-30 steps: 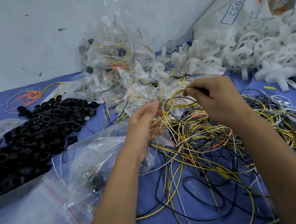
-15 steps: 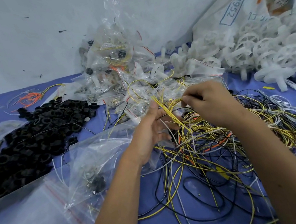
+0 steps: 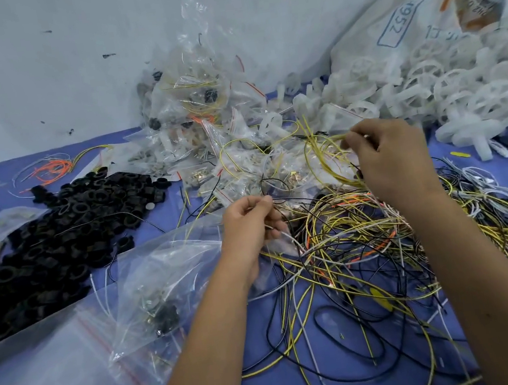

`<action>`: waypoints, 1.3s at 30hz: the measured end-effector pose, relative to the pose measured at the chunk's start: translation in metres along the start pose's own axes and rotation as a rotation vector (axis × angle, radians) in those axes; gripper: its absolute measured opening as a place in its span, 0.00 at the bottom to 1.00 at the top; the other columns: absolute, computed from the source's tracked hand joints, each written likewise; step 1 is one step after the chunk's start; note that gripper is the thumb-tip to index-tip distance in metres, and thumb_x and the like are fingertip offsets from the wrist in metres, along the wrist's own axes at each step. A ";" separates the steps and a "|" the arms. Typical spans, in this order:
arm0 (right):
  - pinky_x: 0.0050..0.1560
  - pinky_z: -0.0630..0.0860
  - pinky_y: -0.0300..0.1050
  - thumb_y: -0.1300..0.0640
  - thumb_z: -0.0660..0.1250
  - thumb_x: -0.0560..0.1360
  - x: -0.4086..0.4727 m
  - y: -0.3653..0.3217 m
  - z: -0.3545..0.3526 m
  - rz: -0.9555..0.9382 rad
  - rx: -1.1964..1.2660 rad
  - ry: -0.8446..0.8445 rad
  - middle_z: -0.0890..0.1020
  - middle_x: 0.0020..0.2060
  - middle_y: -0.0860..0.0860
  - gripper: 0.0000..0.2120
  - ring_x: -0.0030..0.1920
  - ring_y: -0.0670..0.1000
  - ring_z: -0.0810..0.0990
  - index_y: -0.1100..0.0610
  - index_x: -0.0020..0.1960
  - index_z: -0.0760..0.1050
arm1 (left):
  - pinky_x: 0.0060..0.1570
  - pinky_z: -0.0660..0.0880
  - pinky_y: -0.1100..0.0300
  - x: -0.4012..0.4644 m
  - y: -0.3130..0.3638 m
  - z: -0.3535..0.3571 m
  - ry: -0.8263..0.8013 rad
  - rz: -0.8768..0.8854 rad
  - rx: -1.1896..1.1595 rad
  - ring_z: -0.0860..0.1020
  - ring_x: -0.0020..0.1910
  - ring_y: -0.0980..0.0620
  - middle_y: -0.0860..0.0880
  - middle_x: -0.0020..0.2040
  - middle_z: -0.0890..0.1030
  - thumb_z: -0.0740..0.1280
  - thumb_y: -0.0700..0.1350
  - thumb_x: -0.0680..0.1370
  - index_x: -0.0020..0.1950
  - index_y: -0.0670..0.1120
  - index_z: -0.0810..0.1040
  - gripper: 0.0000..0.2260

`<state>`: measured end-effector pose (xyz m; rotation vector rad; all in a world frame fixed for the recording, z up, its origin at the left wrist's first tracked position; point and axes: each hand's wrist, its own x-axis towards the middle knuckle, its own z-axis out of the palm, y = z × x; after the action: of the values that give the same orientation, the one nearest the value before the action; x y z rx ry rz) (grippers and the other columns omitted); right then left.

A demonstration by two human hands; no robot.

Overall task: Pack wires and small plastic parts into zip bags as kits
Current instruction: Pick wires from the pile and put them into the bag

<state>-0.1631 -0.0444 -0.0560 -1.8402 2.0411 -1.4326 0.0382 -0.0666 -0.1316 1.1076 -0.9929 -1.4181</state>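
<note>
A tangle of yellow, black, white and orange wires (image 3: 359,243) covers the blue table in front of me. My right hand (image 3: 393,157) pinches a loop of yellow wire (image 3: 322,157) and holds it raised above the tangle. My left hand (image 3: 250,222) has curled fingers that grip thin wires at the left edge of the pile, beside the mouth of a clear zip bag (image 3: 161,282). That bag lies on the table and holds small black and metal parts.
A heap of black plastic rings (image 3: 57,231) lies at the left. Filled zip bags (image 3: 203,108) are piled against the wall. White plastic wheels (image 3: 426,88) spill from a large sack (image 3: 416,15) at the right. Empty zip bags (image 3: 45,381) lie at the lower left.
My right hand has lifted the yellow wire up and to the right, away from my left hand. My left hand has dropped lower and curled onto thin wires.
</note>
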 end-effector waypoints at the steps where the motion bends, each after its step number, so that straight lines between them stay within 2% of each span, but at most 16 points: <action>1: 0.33 0.63 0.43 0.57 0.65 0.81 0.001 0.000 -0.001 -0.036 -0.026 0.050 0.74 0.27 0.42 0.11 0.27 0.43 0.71 0.59 0.46 0.83 | 0.25 0.74 0.63 0.001 -0.001 0.000 0.067 0.046 0.004 0.80 0.29 0.53 0.45 0.36 0.81 0.68 0.40 0.82 0.45 0.43 0.77 0.06; 3: 0.33 0.61 0.42 0.57 0.66 0.81 0.002 -0.002 0.001 -0.073 0.016 0.043 0.72 0.24 0.43 0.10 0.26 0.42 0.70 0.59 0.46 0.83 | 0.31 0.77 0.59 0.003 -0.003 -0.001 0.194 0.239 0.152 0.82 0.36 0.53 0.48 0.43 0.82 0.71 0.45 0.79 0.46 0.47 0.78 0.05; 5: 0.27 0.65 0.38 0.56 0.66 0.82 -0.001 -0.009 0.009 0.006 0.232 -0.112 0.75 0.22 0.47 0.10 0.22 0.42 0.70 0.56 0.45 0.83 | 0.45 0.78 0.57 0.002 -0.003 -0.002 0.201 0.430 0.336 0.81 0.46 0.54 0.53 0.47 0.83 0.72 0.49 0.75 0.48 0.52 0.80 0.04; 8: 0.21 0.66 0.38 0.56 0.64 0.83 -0.013 -0.020 0.025 0.177 0.553 -0.305 0.79 0.25 0.52 0.11 0.22 0.49 0.72 0.57 0.47 0.82 | 0.56 0.78 0.55 -0.001 -0.007 -0.001 -0.082 0.377 0.333 0.81 0.54 0.57 0.56 0.52 0.85 0.71 0.44 0.74 0.53 0.56 0.83 0.10; 9: 0.20 0.66 0.38 0.56 0.63 0.83 -0.016 -0.022 0.029 0.207 0.626 -0.328 0.79 0.26 0.52 0.11 0.22 0.48 0.72 0.58 0.47 0.82 | 0.57 0.78 0.53 -0.003 -0.008 0.001 -0.189 0.314 0.306 0.82 0.55 0.56 0.56 0.54 0.85 0.72 0.43 0.75 0.55 0.55 0.84 0.11; 11: 0.19 0.64 0.37 0.56 0.63 0.84 -0.019 -0.025 0.035 0.253 0.714 -0.331 0.78 0.26 0.52 0.12 0.21 0.47 0.71 0.57 0.46 0.82 | 0.46 0.80 0.56 -0.007 -0.008 0.005 -0.317 0.279 0.305 0.83 0.50 0.55 0.52 0.52 0.86 0.72 0.43 0.76 0.55 0.50 0.85 0.09; 14: 0.20 0.63 0.35 0.56 0.63 0.83 -0.018 -0.023 0.040 0.329 0.745 -0.306 0.77 0.25 0.51 0.12 0.21 0.46 0.70 0.56 0.44 0.82 | 0.37 0.79 0.63 -0.009 -0.008 0.011 -0.371 0.344 0.318 0.82 0.43 0.57 0.51 0.45 0.86 0.73 0.41 0.77 0.48 0.49 0.86 0.04; 17: 0.20 0.61 0.34 0.57 0.64 0.83 -0.014 -0.018 0.040 0.404 0.764 -0.237 0.75 0.25 0.48 0.12 0.20 0.44 0.68 0.57 0.44 0.82 | 0.34 0.78 0.59 -0.006 -0.009 0.012 -0.284 0.318 0.373 0.77 0.32 0.60 0.59 0.34 0.80 0.73 0.42 0.78 0.43 0.47 0.85 0.04; 20: 0.20 0.59 0.32 0.59 0.64 0.82 -0.007 -0.012 0.032 0.481 0.830 -0.063 0.72 0.23 0.48 0.10 0.19 0.44 0.65 0.59 0.45 0.81 | 0.38 0.74 0.51 0.001 -0.015 0.009 -0.084 0.299 0.457 0.74 0.31 0.53 0.56 0.30 0.77 0.73 0.43 0.79 0.38 0.45 0.81 0.10; 24: 0.20 0.60 0.32 0.59 0.63 0.82 -0.002 -0.007 0.023 0.460 0.752 0.076 0.72 0.24 0.49 0.13 0.18 0.44 0.65 0.57 0.41 0.81 | 0.42 0.81 0.45 0.007 -0.016 0.005 0.119 0.248 0.392 0.80 0.35 0.46 0.48 0.37 0.85 0.75 0.44 0.77 0.38 0.46 0.80 0.09; 27: 0.20 0.63 0.33 0.59 0.64 0.82 -0.008 -0.014 0.027 0.378 0.623 0.034 0.74 0.22 0.48 0.12 0.19 0.44 0.68 0.55 0.42 0.81 | 0.41 0.80 0.54 0.003 -0.006 0.003 0.223 0.360 0.408 0.81 0.39 0.54 0.52 0.40 0.83 0.78 0.48 0.74 0.42 0.50 0.81 0.07; 29: 0.20 0.63 0.34 0.59 0.64 0.82 -0.013 -0.023 0.032 0.375 0.634 0.022 0.75 0.21 0.47 0.09 0.19 0.45 0.69 0.53 0.44 0.79 | 0.43 0.74 0.60 0.002 0.002 -0.003 0.318 0.503 0.575 0.78 0.41 0.57 0.54 0.43 0.81 0.76 0.48 0.73 0.44 0.51 0.80 0.07; 31: 0.20 0.63 0.34 0.58 0.64 0.82 -0.017 -0.036 0.038 0.411 0.725 0.018 0.75 0.21 0.47 0.07 0.19 0.45 0.69 0.53 0.46 0.75 | 0.48 0.69 0.60 0.001 0.005 -0.013 0.408 0.525 0.877 0.74 0.48 0.55 0.53 0.51 0.76 0.76 0.49 0.71 0.49 0.51 0.77 0.11; 33: 0.20 0.61 0.33 0.58 0.64 0.83 -0.021 -0.052 0.044 0.445 0.885 -0.013 0.75 0.23 0.48 0.05 0.19 0.45 0.68 0.56 0.47 0.74 | 0.49 0.66 0.57 0.000 0.005 -0.023 0.448 0.393 1.036 0.71 0.52 0.49 0.50 0.55 0.71 0.77 0.48 0.70 0.55 0.49 0.73 0.18; 36: 0.20 0.56 0.32 0.58 0.63 0.83 -0.023 -0.074 0.047 0.440 1.231 -0.116 0.73 0.25 0.48 0.04 0.19 0.44 0.65 0.57 0.50 0.73 | 0.46 0.64 0.56 -0.002 0.003 -0.036 0.478 0.321 0.988 0.68 0.48 0.48 0.49 0.53 0.69 0.74 0.45 0.72 0.57 0.45 0.69 0.19; 39: 0.19 0.56 0.33 0.59 0.62 0.84 -0.020 -0.087 0.050 0.398 1.440 -0.220 0.71 0.24 0.46 0.06 0.19 0.43 0.62 0.56 0.48 0.72 | 0.42 0.63 0.54 -0.001 0.002 -0.054 0.439 0.299 0.963 0.71 0.44 0.47 0.50 0.47 0.75 0.73 0.43 0.72 0.54 0.45 0.70 0.15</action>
<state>-0.0620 -0.0455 -0.0396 -0.8169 0.6681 -1.6638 0.0911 -0.0669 -0.1418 1.7567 -1.4689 -0.3667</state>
